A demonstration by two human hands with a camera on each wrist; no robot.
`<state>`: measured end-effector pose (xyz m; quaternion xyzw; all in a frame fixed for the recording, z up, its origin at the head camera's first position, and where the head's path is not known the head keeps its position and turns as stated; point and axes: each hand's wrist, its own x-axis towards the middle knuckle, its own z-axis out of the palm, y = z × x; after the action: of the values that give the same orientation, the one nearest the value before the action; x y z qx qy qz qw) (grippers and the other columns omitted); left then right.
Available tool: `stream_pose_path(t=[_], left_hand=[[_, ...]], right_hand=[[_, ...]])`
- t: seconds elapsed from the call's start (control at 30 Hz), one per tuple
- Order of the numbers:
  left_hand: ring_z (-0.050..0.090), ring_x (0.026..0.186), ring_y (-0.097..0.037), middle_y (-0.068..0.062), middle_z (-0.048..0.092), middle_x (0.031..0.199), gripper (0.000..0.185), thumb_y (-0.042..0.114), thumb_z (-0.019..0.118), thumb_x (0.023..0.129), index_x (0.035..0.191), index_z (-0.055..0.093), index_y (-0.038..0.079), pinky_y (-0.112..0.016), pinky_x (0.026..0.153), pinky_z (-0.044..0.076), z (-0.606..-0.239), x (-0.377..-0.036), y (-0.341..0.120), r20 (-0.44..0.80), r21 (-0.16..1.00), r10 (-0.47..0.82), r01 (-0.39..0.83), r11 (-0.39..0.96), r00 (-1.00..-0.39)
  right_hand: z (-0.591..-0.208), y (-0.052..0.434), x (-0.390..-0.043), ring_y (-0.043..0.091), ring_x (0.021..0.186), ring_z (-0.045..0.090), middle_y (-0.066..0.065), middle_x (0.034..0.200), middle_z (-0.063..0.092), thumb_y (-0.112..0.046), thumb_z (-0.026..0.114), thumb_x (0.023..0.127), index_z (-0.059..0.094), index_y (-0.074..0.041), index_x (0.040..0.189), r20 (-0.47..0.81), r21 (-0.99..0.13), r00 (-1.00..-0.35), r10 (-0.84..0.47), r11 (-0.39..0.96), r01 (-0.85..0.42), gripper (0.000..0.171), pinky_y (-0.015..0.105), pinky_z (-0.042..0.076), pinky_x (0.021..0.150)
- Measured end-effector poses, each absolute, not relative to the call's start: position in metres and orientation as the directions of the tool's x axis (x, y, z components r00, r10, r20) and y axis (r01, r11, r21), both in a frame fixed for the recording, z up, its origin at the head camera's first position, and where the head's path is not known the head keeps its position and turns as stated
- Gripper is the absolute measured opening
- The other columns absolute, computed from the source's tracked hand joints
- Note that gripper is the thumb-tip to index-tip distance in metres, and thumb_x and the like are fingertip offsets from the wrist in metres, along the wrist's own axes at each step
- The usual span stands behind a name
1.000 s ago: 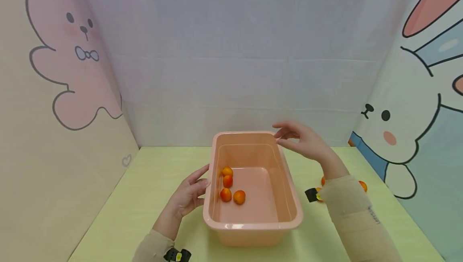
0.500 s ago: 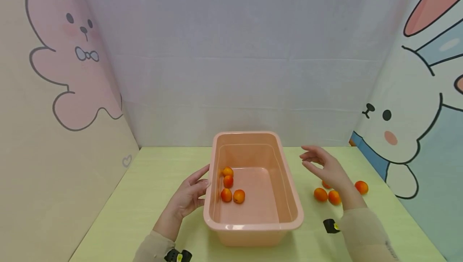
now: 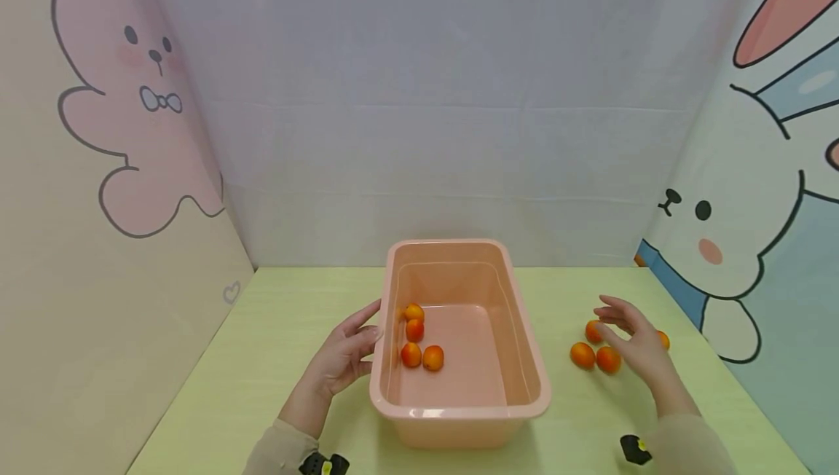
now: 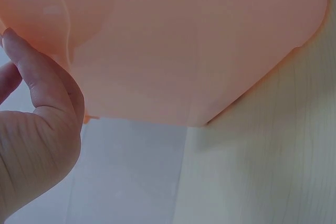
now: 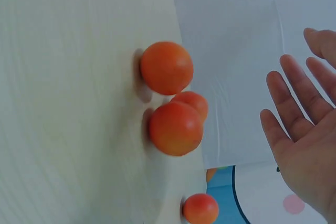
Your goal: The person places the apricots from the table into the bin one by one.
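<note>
Fruit waiting right of the tub, one hand spread above it.

Right hand (image 3: 639, 347), fingers loose and holding nothing, hovers over the orange fruits (image 3: 595, 347) lying on the surface (image 3: 275, 344) to the right of the pink tub (image 3: 524, 358). Left hand (image 3: 344, 355) rests flat-fingered against the tub's left wall. Four fruits (image 3: 416, 340) lie inside the tub, by its left wall. Best to pinch the nearest fruit from above, gently; they look apt to roll.
</note>
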<state>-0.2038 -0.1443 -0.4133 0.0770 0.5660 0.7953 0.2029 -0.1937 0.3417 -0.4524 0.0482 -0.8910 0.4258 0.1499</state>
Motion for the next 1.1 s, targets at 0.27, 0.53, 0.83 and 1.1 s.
stream_pose_path(t=[0.27, 0.53, 0.83, 1.1], left_hand=[[0.067, 0.091, -0.018, -0.003, 0.065, 0.102, 0.066, 0.006, 0.055, 0.099, 0.158, 0.025, 0.011, -0.037, 0.074, 0.06, -0.413, -0.203, -0.144, -0.132, 0.926, 0.394, -0.255, -0.278, -0.91], [0.068, 0.089, -0.017, -0.002, 0.065, 0.101, 0.066, 0.006, 0.054, 0.099, 0.158, 0.024, 0.01, -0.037, 0.073, 0.06, -0.414, -0.204, -0.144, -0.121, 0.926, 0.402, -0.249, -0.285, -0.908], [0.068, 0.088, -0.015, -0.003, 0.065, 0.102, 0.067, 0.005, 0.054, 0.099, 0.158, 0.023, 0.008, -0.036, 0.074, 0.06, -0.414, -0.204, -0.144, -0.106, 0.922, 0.421, -0.247, -0.297, -0.901], [0.068, 0.086, -0.015, -0.003, 0.067, 0.103, 0.067, 0.006, 0.054, 0.099, 0.158, 0.022, 0.01, -0.037, 0.074, 0.06, -0.413, -0.203, -0.144, -0.125, 0.919, 0.41, -0.261, -0.296, -0.903]], right_hand=[[-0.47, 0.373, -0.19, 0.042, 0.12, 0.046, 0.026, 0.132, 0.055, -0.026, 0.061, 0.1, 0.04, -0.001, 0.147, 0.29, -0.705, -0.943, 0.164, 0.703, -0.095, 0.058, 0.039, 0.04, 0.108], [-0.491, 0.405, -0.194, 0.056, 0.126, 0.032, 0.037, 0.141, 0.039, -0.019, 0.064, 0.098, 0.032, 0.008, 0.148, 0.293, -0.728, -0.933, 0.208, 0.681, -0.077, 0.065, 0.075, 0.024, 0.103], [-0.512, 0.434, -0.196, 0.06, 0.133, 0.018, 0.04, 0.151, 0.019, -0.03, 0.063, 0.098, 0.01, 0.008, 0.154, 0.153, -0.795, -0.957, 0.245, 0.606, 0.028, 0.085, 0.075, 0.016, 0.106], [-0.519, 0.443, -0.195, 0.059, 0.137, 0.01, 0.04, 0.153, 0.009, -0.043, 0.058, 0.098, -0.007, 0.005, 0.154, -0.045, -0.836, -0.956, 0.292, 0.512, 0.196, 0.098, 0.069, 0.011, 0.112]])
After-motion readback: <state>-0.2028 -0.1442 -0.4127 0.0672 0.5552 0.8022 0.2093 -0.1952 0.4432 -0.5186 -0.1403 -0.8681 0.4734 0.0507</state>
